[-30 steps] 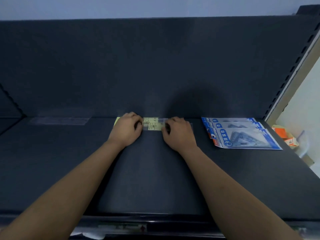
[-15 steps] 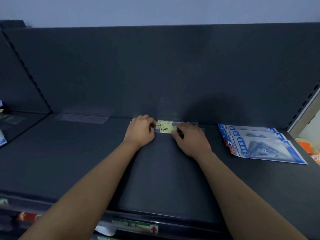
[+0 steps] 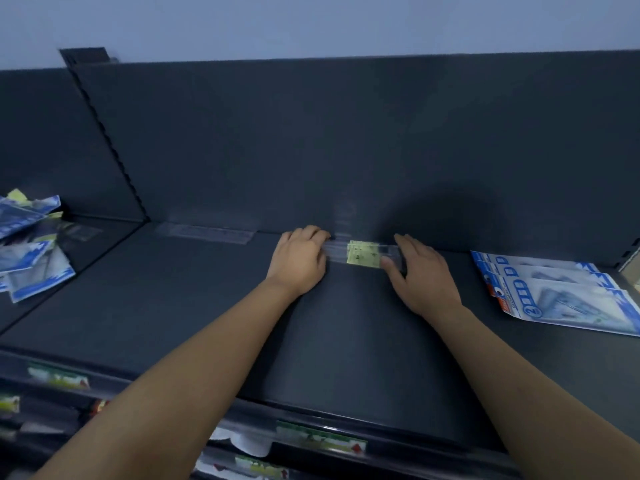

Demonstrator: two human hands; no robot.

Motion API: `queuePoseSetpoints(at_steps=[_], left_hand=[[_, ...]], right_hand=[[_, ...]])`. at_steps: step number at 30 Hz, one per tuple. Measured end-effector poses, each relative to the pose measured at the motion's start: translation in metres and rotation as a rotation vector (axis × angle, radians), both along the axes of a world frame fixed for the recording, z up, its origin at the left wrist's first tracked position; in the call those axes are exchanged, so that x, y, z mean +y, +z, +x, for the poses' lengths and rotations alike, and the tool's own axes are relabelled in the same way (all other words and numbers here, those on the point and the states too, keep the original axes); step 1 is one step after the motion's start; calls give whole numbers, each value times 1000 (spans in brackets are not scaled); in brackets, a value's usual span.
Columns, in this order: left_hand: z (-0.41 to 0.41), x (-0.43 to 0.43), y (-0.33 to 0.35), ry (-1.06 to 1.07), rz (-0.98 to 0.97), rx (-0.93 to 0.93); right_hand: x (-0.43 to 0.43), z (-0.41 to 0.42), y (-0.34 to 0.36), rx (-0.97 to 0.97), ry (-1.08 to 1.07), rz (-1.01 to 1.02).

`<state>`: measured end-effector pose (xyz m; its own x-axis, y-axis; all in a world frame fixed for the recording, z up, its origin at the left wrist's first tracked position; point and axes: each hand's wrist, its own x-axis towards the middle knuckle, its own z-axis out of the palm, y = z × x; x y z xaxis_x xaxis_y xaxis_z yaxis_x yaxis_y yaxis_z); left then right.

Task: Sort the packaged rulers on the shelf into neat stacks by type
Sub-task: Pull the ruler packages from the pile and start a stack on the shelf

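- The clear plastic ruler packs (image 3: 362, 253) with a yellow label lie against the shelf's back, between the hands. The left hand (image 3: 298, 263) curls its fingers over one end. The right hand (image 3: 420, 277) keeps its fingers nearly straight, thumb touching the front edge.
- The dark grey metal shelf (image 3: 173, 306) sits under a pale wall (image 3: 311, 22); stacked blue-and-white packets (image 3: 557, 296) lie to the right.
- Half a second ago the right fingers were curled.

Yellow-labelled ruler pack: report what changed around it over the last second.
The right hand uncurled and now lies flat at the ruler pack's right end. The left hand still holds its left end; pack and blue stack stay put.
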<state>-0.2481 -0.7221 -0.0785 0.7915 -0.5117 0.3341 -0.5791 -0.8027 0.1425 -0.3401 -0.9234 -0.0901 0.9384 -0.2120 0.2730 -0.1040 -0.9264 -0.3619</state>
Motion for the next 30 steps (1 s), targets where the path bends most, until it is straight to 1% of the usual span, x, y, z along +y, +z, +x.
queuePoseSetpoints(at_steps=[2,4,8,11,14,17,20,25,30], left_hand=[[-7,20,12,-24,30,-45],[-16,44,28,-5,88,-74],[-35,122,62,129,232,-125],[-45,199,79,274,248,-131],[-51,277,88,418,242,-100],[-56,347,90,498,236,-61],[-60,409,89,556,224,-36],[-58,497,82,660,218,13],[-38,563,67,741,244,73]], right_hand=[[18,-6,8,-17,20,-28],[50,-9,17,-26,42,-55],[134,-2,41,-19,115,-79],[204,5,59,-23,165,-84],[281,10,72,-51,227,-57],[355,15,78,-77,313,27],[416,22,80,-62,379,52],[492,40,81,7,446,30],[548,79,78,64,507,52]])
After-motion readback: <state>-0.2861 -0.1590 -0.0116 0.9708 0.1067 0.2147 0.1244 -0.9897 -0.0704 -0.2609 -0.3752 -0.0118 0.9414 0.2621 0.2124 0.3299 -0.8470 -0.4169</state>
